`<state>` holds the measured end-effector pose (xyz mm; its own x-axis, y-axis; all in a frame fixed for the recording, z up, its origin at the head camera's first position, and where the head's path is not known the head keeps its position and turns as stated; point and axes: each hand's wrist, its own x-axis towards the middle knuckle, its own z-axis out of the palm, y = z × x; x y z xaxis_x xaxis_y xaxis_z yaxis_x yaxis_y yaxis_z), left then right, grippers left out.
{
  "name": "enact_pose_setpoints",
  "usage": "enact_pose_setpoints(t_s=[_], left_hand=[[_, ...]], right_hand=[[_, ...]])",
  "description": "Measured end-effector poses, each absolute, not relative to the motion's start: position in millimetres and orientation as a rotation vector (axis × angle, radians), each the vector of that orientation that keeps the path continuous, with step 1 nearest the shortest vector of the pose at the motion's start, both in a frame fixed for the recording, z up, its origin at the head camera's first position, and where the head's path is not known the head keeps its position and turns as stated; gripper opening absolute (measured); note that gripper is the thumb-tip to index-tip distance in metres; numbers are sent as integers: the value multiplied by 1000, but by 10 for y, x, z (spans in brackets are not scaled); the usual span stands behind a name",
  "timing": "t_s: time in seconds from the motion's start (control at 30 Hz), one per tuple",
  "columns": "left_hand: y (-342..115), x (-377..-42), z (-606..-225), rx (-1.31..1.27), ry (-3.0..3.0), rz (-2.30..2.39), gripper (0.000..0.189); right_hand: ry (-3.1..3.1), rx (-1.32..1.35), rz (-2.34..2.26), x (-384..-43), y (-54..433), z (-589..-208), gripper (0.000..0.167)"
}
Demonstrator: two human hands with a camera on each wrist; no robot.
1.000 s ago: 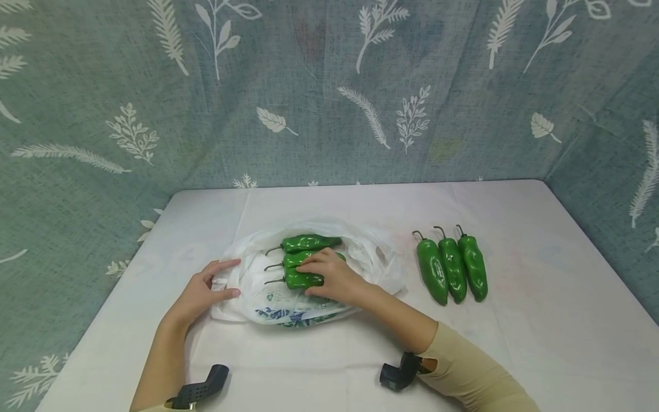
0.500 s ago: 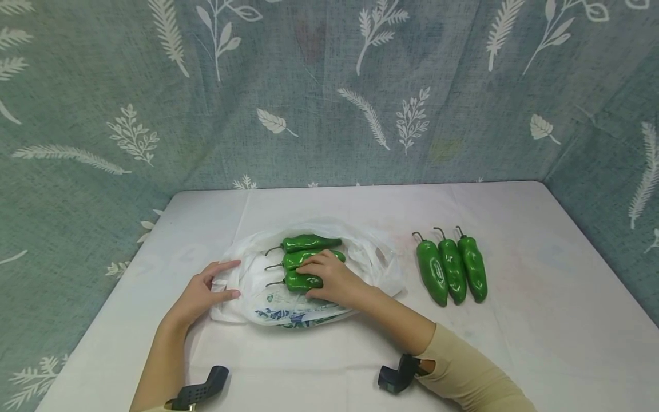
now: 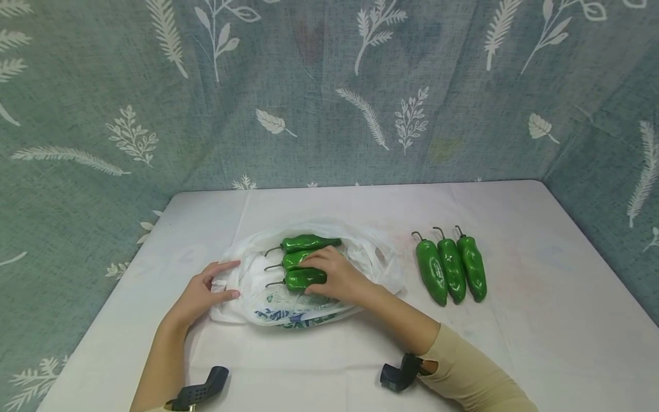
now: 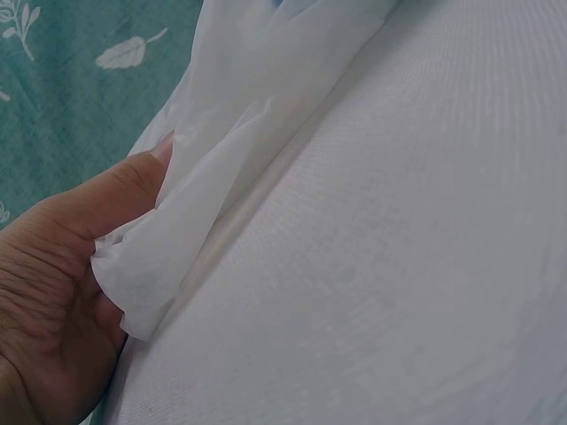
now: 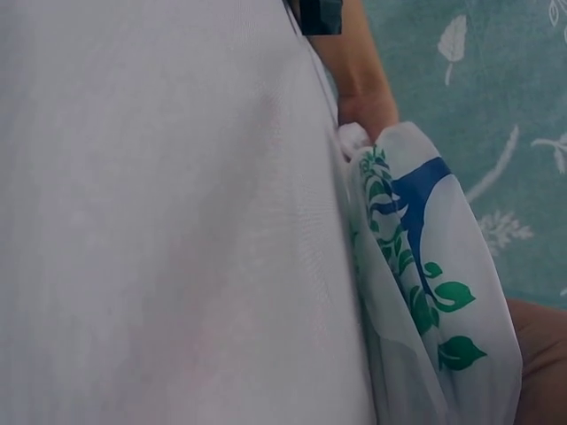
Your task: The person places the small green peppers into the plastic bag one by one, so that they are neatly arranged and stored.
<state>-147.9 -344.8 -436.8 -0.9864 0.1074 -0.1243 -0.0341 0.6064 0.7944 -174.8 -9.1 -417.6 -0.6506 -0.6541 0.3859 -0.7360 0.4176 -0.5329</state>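
In the head view, three glossy green peppers lie side by side in the mouth of a white plastic bag (image 3: 362,237): the back pepper (image 3: 309,244), the middle pepper (image 3: 292,260) and the front pepper (image 3: 302,280). My right hand (image 3: 341,277) arches over the right ends of the front two, thumb and fingers spread either side of the front pepper. At the bag's left edge my left hand (image 3: 201,290) touches the plastic, index finger and thumb straight and apart. The left wrist view shows that thumb (image 4: 115,190) beside bunched plastic; its other fingers are largely hidden.
Three more green peppers, the left one (image 3: 431,272), the middle one (image 3: 452,270) and the right one (image 3: 472,268), lie in a row right of the bag. A white cloth (image 3: 540,320) covers the table. Patterned fabric (image 3: 319,143) hangs behind and at the sides.
My right hand's fingers have lifted and spread away from the front pepper, and more of its right end shows. My left hand and the bag stay put.
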Motion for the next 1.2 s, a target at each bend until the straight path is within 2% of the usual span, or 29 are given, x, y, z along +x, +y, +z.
enact_pose_setpoints(t_s=[0.27,1.2], left_hand=[[-3455,-1476,-4371,37,2671,1307,75],[-3445,-1492,-4374,70,2669,1328,74]], right_hand=[[-2447,1232,1179,-1765,12,-4136,51],[-2444,994,1167,-1712,645,-4024,56]])
